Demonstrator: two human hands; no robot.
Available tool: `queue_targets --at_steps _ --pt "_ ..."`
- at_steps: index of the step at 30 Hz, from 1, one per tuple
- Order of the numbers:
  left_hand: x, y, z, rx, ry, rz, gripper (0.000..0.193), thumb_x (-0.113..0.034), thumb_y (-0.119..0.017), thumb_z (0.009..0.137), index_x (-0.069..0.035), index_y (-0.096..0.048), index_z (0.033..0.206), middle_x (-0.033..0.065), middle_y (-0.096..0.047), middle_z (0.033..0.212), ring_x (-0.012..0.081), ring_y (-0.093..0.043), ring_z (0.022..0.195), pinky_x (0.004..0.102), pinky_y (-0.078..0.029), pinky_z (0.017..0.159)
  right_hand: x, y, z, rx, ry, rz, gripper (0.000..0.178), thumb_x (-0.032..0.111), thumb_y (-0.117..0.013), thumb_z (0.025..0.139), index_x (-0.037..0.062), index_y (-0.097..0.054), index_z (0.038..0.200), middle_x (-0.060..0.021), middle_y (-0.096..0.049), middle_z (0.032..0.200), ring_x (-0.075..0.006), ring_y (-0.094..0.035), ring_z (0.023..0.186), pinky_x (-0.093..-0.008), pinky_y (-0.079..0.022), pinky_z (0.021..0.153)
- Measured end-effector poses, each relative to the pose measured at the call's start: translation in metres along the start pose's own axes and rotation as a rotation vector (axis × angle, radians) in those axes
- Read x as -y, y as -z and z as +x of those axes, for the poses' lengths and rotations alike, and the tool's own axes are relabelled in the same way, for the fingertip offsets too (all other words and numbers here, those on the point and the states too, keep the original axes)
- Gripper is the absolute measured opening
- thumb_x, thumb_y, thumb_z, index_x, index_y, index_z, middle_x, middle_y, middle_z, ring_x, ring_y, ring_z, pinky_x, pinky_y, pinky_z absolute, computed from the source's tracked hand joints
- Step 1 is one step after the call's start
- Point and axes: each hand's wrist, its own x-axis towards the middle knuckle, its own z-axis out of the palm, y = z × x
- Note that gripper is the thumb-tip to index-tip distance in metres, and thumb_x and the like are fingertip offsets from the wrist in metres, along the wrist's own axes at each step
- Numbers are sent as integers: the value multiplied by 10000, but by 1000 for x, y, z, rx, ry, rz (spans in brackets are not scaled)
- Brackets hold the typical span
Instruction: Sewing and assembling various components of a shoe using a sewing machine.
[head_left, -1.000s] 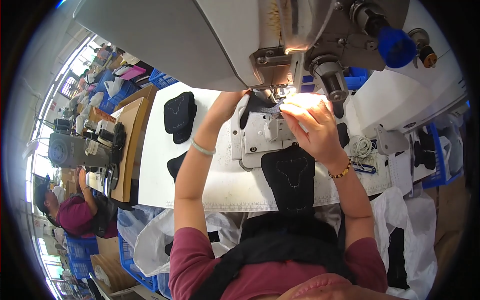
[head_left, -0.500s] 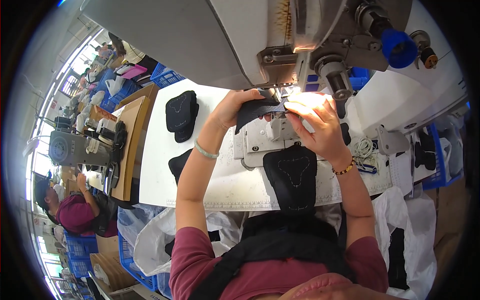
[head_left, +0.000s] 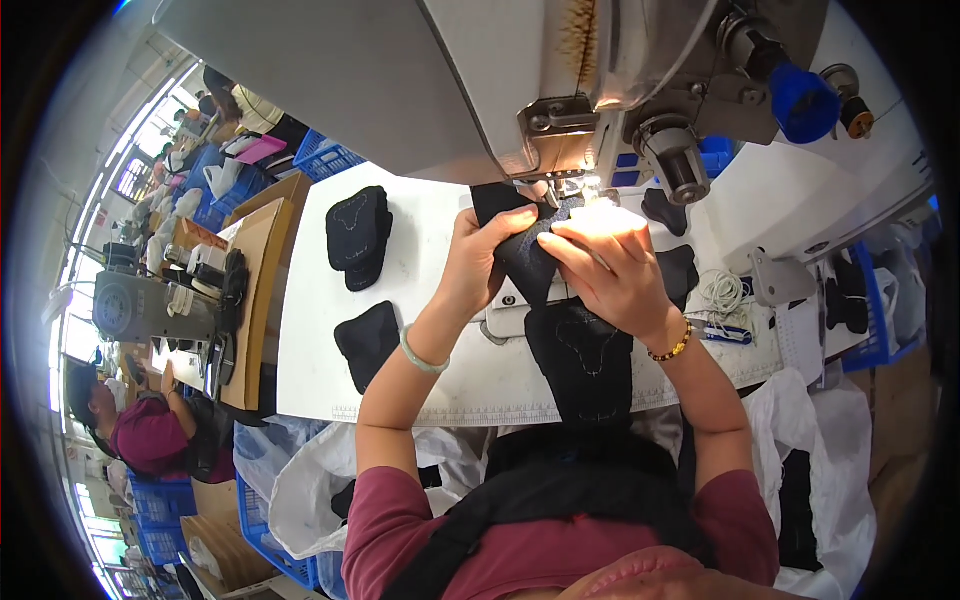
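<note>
Both hands grip one black fabric piece (head_left: 527, 262) right at the needle area of a sewing machine (head_left: 575, 150). My left hand (head_left: 478, 255) pinches its left side, thumb on top and pointing toward the presser foot. From the right, my right hand (head_left: 615, 265) holds the piece with fingers bent over its edge, partly washed out by the machine's lamp. The needle tip and the fabric edge under it are lost in the glare. Just below the hands lies a stack of black shaped pieces (head_left: 580, 365) with light stitched outlines, reaching over the table's front edge.
More black pieces (head_left: 358, 235) lie on the white table (head_left: 310, 330) at left, with another black piece (head_left: 368, 345) nearer. Right of my hand are coiled white cord (head_left: 725, 290) and a blue-handled tool (head_left: 725, 333). White bags (head_left: 320, 480) hang below the table. A co-worker (head_left: 150, 425) sits far left.
My left hand has come lower and the fabric has turned, its tip now pointing down toward me. The right hand has shifted slightly left. The near-left black piece is now uncovered by my forearm.
</note>
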Motion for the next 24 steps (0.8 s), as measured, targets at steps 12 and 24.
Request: queue_targets --at_steps 12,24 --pt "5 -2 -8 -5 -73 158 192 -70 -645 822 33 -630 982 76 -652 903 112 -623 798 248 -508 754 -17 12 -1 16 47 120 280 94 -659 700 140 -672 975 63 -598 967 -75 -575 852 -267 -417 819" --pt "-10 -6 -6 -35 58 173 275 -109 -645 817 15 -591 1057 84 -635 955 134 -627 850 251 -509 763 -19 17 3 46 82 117 278 82 -642 724 126 -660 998 51 -586 964 -90 -572 844 -279 -436 779"
